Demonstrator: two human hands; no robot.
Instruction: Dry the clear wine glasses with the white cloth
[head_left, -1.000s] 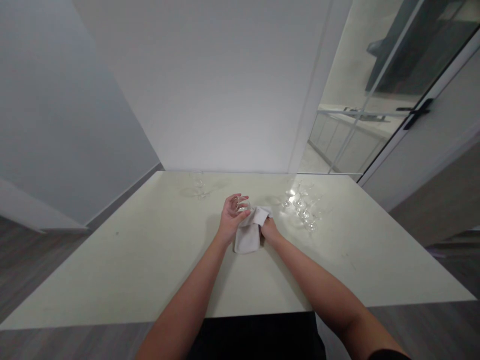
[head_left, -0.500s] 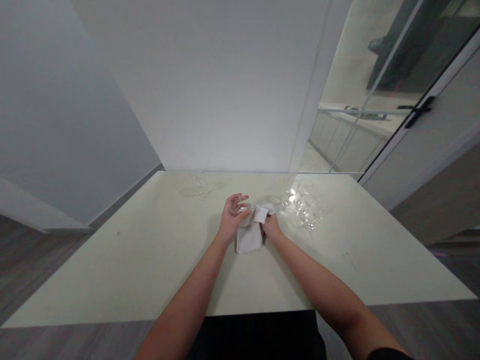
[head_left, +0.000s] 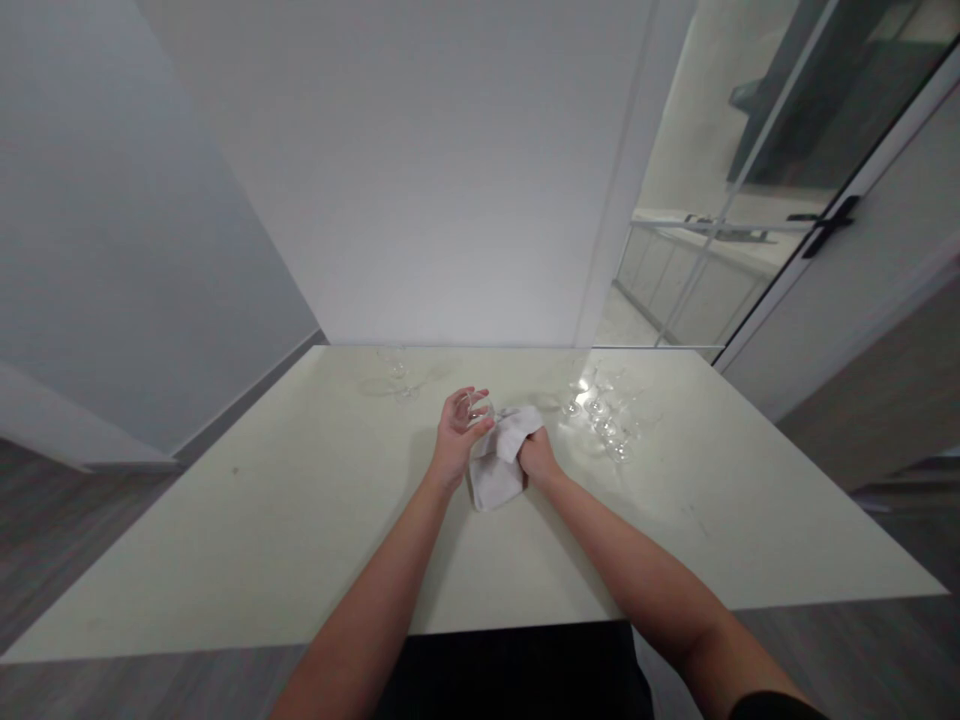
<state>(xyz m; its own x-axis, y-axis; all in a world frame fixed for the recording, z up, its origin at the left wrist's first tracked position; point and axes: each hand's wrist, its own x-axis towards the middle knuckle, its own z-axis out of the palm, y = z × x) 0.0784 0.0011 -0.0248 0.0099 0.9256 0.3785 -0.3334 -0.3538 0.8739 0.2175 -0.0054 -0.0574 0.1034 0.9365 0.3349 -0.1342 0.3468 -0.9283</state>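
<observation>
My left hand (head_left: 454,437) is curled round a clear glass (head_left: 477,406) and holds it just above the pale table (head_left: 262,520). My right hand (head_left: 535,456) grips a white cloth (head_left: 498,460) and presses it against the glass from the right. Part of the cloth hangs down onto the tabletop between my two hands. The fingers of my right hand are mostly hidden in the cloth.
Several clear stemmed glasses (head_left: 604,415) stand close together to the right of my hands. Another clear glass (head_left: 397,370) stands alone near the far left edge by the white wall. A glass door with a black handle (head_left: 825,225) is at the right.
Both hands have stayed in place with small shifts. The cloth has bunched a little higher against the glass, and the view has drifted slightly.
</observation>
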